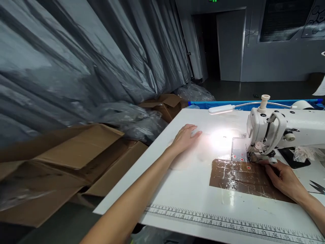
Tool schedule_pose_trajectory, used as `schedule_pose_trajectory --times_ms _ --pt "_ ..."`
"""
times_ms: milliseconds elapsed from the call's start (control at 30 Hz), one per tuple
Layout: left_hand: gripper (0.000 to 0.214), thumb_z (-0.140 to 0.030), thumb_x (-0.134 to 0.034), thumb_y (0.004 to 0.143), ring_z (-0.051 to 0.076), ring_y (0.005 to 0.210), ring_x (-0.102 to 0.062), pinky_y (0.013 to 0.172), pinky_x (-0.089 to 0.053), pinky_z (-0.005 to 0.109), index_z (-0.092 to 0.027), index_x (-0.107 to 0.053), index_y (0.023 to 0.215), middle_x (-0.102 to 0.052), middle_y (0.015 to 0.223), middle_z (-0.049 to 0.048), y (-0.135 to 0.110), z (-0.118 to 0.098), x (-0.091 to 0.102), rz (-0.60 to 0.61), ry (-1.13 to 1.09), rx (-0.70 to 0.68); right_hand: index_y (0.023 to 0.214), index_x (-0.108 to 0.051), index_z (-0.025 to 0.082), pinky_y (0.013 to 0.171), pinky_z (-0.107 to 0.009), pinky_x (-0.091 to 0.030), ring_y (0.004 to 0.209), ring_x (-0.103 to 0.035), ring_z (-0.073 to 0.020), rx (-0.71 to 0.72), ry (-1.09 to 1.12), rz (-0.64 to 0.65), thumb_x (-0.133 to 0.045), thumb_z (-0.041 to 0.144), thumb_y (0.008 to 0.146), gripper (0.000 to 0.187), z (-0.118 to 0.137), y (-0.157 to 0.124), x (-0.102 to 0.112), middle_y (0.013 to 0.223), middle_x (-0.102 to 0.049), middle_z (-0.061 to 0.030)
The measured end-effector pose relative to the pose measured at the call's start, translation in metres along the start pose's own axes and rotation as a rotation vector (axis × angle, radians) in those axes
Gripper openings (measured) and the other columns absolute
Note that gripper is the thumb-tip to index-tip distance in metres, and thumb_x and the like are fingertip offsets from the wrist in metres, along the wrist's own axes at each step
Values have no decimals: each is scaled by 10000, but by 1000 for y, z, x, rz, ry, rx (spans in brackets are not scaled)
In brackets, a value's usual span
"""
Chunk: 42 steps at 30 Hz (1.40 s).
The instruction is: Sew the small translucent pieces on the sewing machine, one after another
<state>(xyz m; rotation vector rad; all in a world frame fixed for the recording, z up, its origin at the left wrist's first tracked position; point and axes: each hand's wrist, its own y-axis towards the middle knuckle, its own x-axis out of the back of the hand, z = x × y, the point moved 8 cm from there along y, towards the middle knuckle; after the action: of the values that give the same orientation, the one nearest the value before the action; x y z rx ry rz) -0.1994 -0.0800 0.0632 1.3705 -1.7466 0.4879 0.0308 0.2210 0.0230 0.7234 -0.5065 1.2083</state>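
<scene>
Two bare hands of yours reach over a smooth white tabletop (pixel 188 191), one on each side of a bright, glaring spot of light. Your left hand (pixel 184 139) is toward the far left edge, its fingers loosely parted and gently bent, grasping nothing that shows. Your right hand (pixel 286 178) is at the right, over the end of a brown sheet (pixel 236 179), with the fingertips curled in beside the foot of the sewing machine (pixel 304 125) — you cannot tell whether they pinch anything there, since the metal parts partly hide them.

That brown sheet lies flat just on the near side of the needle area, a broad piece with a rounded far-left corner and a glossy, creased surface that throws back white streaks; small red marks dot its far edge and the metal plate beyond. The machine has a hard, glossy white body with rounded edges and a looped lever at its front. Right of your hand, crumpled white lace (pixel 302 154) rests on a flat black object (pixel 291 161), and dark scissors (pixel 317 186) lie with pointed blades parted. Along the near edge runs a printed ruler (pixel 203 218) — fine black ticks and numerals.
</scene>
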Motion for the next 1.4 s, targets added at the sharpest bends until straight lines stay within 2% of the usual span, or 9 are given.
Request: schedule_pose_trajectory --times_ms 100,233,500,667,933,1033,1167,1267,1400 --pt "462 -443 -538 847 358 1257 -520 1137 -354 483 -89 -683 1104 -607 1271 187 -28 42 31 -112 151 97 870 -694 231 722 -355 -558 818 -698 -254 25 6 22 -434 456 842 346 -1 -3 -5 876 -723 -72" --pt "392 -398 -517 865 321 1184 -583 1083 -426 438 -117 -715 1053 -637 1235 163 -54 70 37 -181 255 158 929 -730 251 745 -401 -581 842 -716 -291 22 -2 8 -464 506 830 381 -13 -4 -9 910 -745 -75" --pt "259 -293 -536 888 278 1024 -669 909 -536 420 -200 -769 953 -665 1223 98 -61 75 35 -291 262 155 993 -753 266 630 -368 -599 811 -718 -286 19 -50 -10 -491 570 839 430 -40 -4 -13 915 -750 -57" --pt "203 -241 -540 879 273 1049 -649 975 -493 452 -191 -737 895 -680 1137 102 -63 62 43 -383 257 29 967 -758 271 599 -383 -607 779 -723 -297 20 -61 -14 -471 607 833 461 -41 -5 -14 903 -752 -50" --pt "237 -216 -445 951 168 790 -675 750 -570 303 -196 -677 909 -717 834 64 -86 -17 17 -223 257 -456 901 -777 232 604 -349 -598 791 -722 -285 51 84 32 -559 631 792 467 -6 -6 -10 896 -749 -109" --pt "273 -146 -418 967 137 676 -666 576 -554 254 -204 -683 942 -729 801 38 -123 -77 -20 -71 332 -887 1123 -732 188 573 -330 -601 690 -706 -237 -183 376 361 -562 720 796 648 6 -15 -35 934 -734 -148" --pt "169 -151 -510 924 122 582 -621 474 -519 251 -167 -676 953 -733 834 61 -194 -147 -57 -60 280 -1331 1249 -650 156 880 -420 -594 980 -696 -275 -452 799 689 -583 760 777 769 34 -35 -63 1131 -687 -185" --pt "153 -198 -575 897 125 570 -608 472 -523 267 -104 -648 992 -723 836 72 -225 -181 -64 -39 19 -1417 1130 -678 178 918 -417 -563 948 -682 -250 -447 739 655 -665 662 753 613 38 -35 -65 1032 -710 -138" --pt "522 -424 -523 956 240 985 -676 812 -596 376 -34 -457 1297 -696 1094 173 -204 -200 -64 111 -210 -1243 1038 -675 184 771 -346 -577 846 -654 -214 -361 634 573 -707 432 721 404 38 -39 -62 908 -695 -80"
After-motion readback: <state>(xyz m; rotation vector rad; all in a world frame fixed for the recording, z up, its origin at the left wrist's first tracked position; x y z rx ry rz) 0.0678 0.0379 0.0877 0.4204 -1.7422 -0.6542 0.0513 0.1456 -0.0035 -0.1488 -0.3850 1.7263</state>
